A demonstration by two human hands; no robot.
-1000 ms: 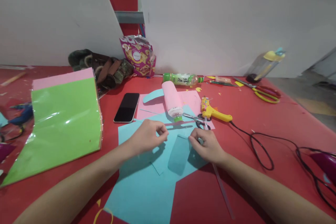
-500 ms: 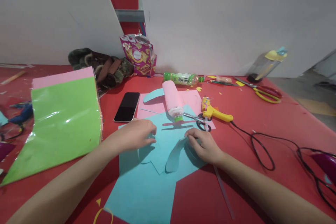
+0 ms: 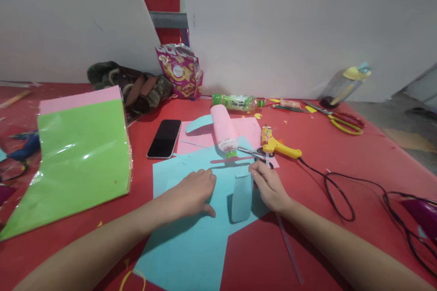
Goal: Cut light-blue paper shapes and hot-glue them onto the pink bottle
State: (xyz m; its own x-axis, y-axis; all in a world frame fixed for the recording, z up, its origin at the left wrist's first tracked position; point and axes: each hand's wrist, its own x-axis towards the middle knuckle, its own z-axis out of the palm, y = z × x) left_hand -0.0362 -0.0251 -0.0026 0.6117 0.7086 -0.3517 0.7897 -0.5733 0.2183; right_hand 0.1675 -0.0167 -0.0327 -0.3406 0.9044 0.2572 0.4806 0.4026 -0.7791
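Observation:
My left hand (image 3: 191,193) lies palm down, fingers stretched out, on a large light-blue paper sheet (image 3: 191,245) on the red table. My right hand (image 3: 268,186) pinches the top edge of a small rounded light-blue paper cutout (image 3: 241,200), which stands slightly off the sheet. Just beyond my hands lie small scissors (image 3: 256,154), a bottle wrapped in pink paper (image 3: 222,131) with a green cap, and a yellow glue gun (image 3: 275,144).
A black phone (image 3: 164,138) lies left of pink paper (image 3: 251,129). A wrapped pack of green and pink sheets (image 3: 75,154) fills the left. A green bottle (image 3: 235,101), snack bag (image 3: 179,72), yellow-handled scissors (image 3: 343,120) and black cable (image 3: 344,200) sit around.
My left hand let go of the paper piece, opened and settled flat on the blue sheet. My right hand kept the cutout and turned it upright, nearer the scissors.

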